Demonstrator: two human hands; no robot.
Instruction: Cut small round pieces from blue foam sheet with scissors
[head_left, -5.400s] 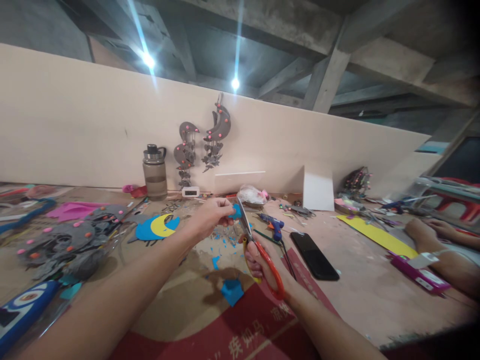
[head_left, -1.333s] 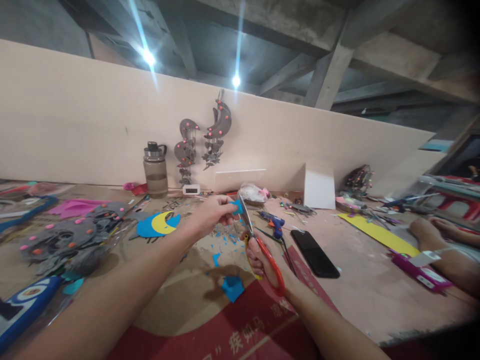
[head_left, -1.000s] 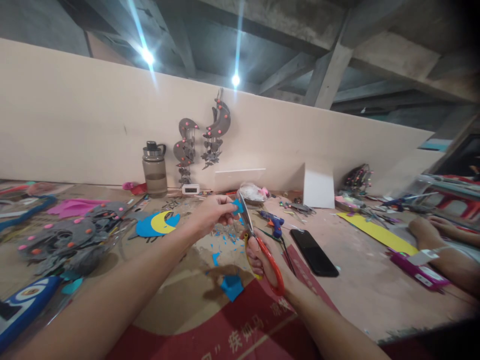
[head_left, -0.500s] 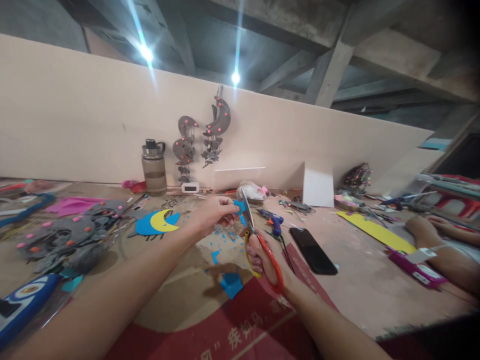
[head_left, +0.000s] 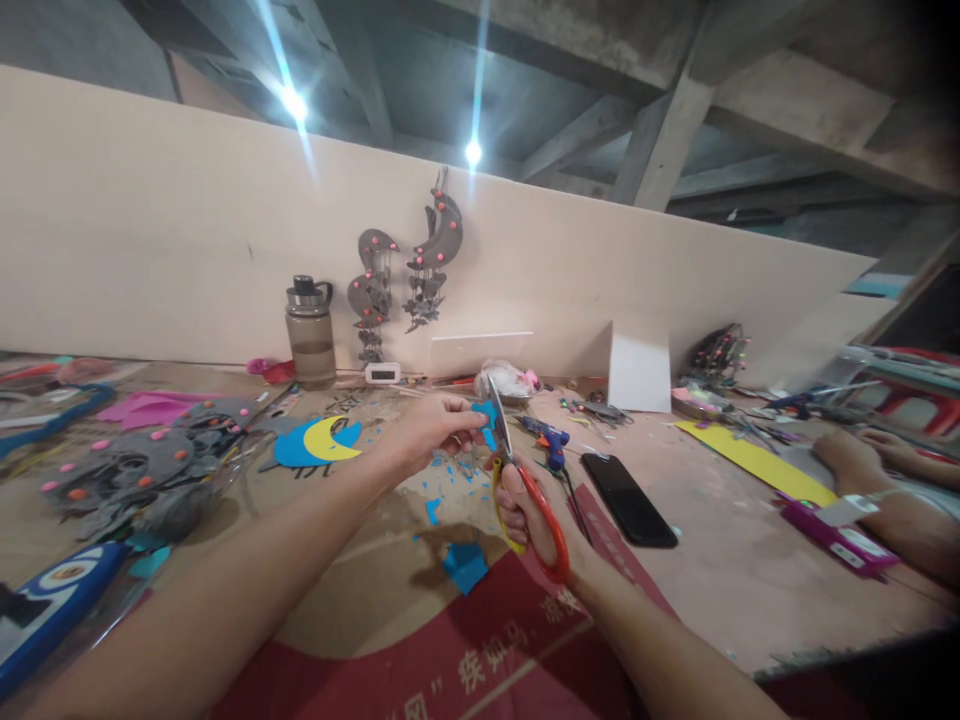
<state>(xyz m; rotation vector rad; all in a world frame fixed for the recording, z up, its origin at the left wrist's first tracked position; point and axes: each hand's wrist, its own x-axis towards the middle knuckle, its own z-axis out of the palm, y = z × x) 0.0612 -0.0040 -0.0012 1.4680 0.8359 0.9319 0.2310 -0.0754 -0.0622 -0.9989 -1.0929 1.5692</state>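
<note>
Between the fingertips of my left hand (head_left: 442, 428) is a small piece of blue paper (head_left: 489, 420). My right hand (head_left: 529, 510) is wrapped round scissors (head_left: 546, 520) with red and yellow handles; their blades point up and away, right beside the blue piece. Whether the blades touch it I cannot tell. Beneath my hands, small blue scraps (head_left: 433, 510) lie scattered on the cardboard, with a larger blue piece (head_left: 465, 567) nearer to me. To the left lie a blue shape and a yellow crescent (head_left: 324, 440), overlapping.
A phone (head_left: 628, 500) and a blue glue gun (head_left: 551, 440) lie right of my hands. At the wall stand a water bottle (head_left: 310, 335) and a white card (head_left: 639, 368). Grey felt pieces (head_left: 127, 460) crowd the left. Another person's arm (head_left: 862, 480) rests at far right.
My hands and the scissors hold nearly the same place, with the blue piece still at the blades. The whole view has shifted slightly.
</note>
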